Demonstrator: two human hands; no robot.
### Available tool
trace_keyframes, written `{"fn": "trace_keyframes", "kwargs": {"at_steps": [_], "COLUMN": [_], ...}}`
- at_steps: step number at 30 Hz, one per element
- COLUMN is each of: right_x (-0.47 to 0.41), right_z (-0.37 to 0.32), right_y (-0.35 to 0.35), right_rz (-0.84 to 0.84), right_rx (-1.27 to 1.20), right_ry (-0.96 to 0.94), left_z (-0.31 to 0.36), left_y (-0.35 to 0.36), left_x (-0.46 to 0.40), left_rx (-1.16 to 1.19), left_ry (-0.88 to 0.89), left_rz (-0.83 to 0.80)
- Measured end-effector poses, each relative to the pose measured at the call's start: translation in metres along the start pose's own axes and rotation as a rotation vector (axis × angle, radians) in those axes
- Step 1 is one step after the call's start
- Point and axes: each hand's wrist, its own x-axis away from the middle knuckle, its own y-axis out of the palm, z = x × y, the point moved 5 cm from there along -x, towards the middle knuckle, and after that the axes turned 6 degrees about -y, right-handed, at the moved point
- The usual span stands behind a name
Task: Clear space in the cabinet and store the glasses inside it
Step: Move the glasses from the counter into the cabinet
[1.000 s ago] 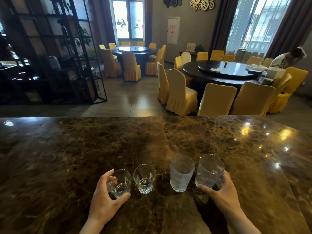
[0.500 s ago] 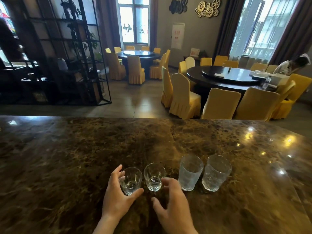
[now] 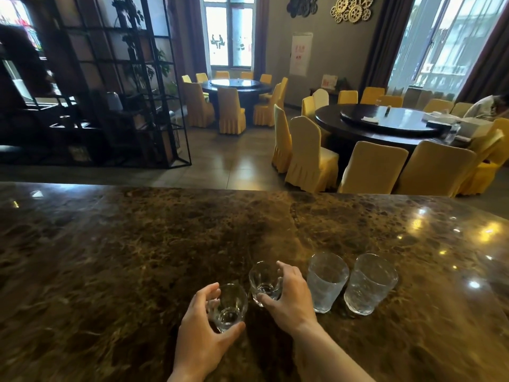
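On the dark brown marble counter [image 3: 137, 257], glossy and mottled with lighter veins, four clear glasses stand in a loose row near the near edge. The left hand [image 3: 202, 334] curls around the leftmost one, a small clear footed glass with a thick base [image 3: 230, 306]: the thumb lies below and in front of its base, and the fingers [image 3: 209, 292] wrap its far left side, so the hand is closed on it. Whether this glass is lifted or rests on the counter cannot be told. Just to its right and slightly farther from the person, a second small clear glass of the same shape [image 3: 264, 281] sits in the grip of the right hand [image 3: 290, 296], whose fingers reach over the right side of the rim while the thumb presses at the base on the near side. The two small glasses are close together, almost touching at their rims. To the right of the right hand stand two taller clear tumblers with a textured, frosted-looking wall: the nearer tall tumbler [image 3: 326, 282] is just beside the back of the right hand, and the outer tall tumbler [image 3: 369, 283] stands immediately to its right, neither one touched by a hand. Beyond the counter lies a dining room with round dark tables [image 3: 385, 125] ringed by yellow-covered chairs [image 3: 311, 158], and a black metal open shelf unit [image 3: 115, 86] at the left.
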Motion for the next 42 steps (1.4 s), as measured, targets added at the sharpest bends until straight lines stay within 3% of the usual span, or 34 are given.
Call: {"fn": "trace_keyframes", "kwargs": {"at_steps": [22,27,32,35,37,39,42], "right_x": [-0.033,0.001,0.060,0.076,0.072,0.061,0.039], "right_z": [-0.006,-0.049,-0.056,-0.022,0.006,0.035,0.071], "right_y": [-0.007,-0.048,-0.135,-0.183,-0.205,-0.216,-0.212], "right_rz": [-0.223,-0.016,0.338,0.561,0.609,0.562,0.323], "right_rx": [-0.144,-0.076,-0.211,-0.149,-0.004,0.144,0.136], "right_ry": [0.031,-0.151,-0.322,-0.269,-0.186,-0.108,0.008], "left_z": [0.031,0.046,0.095,0.144,0.174,0.190,0.195], "left_y": [0.051,0.044,0.011,0.026,0.052,0.081,0.116], "left_x": [0.029,0.030,0.025,0.008,-0.004,-0.013,-0.026], "left_rx": [0.015,-0.040,-0.053,-0.042,-0.117,-0.230,-0.370], "left_ry": [0.035,0.085,0.339,0.438,0.500,0.544,0.514], "left_rz": [-0.109,-0.159,0.117,0.001,-0.146,-0.278,-0.381]}}
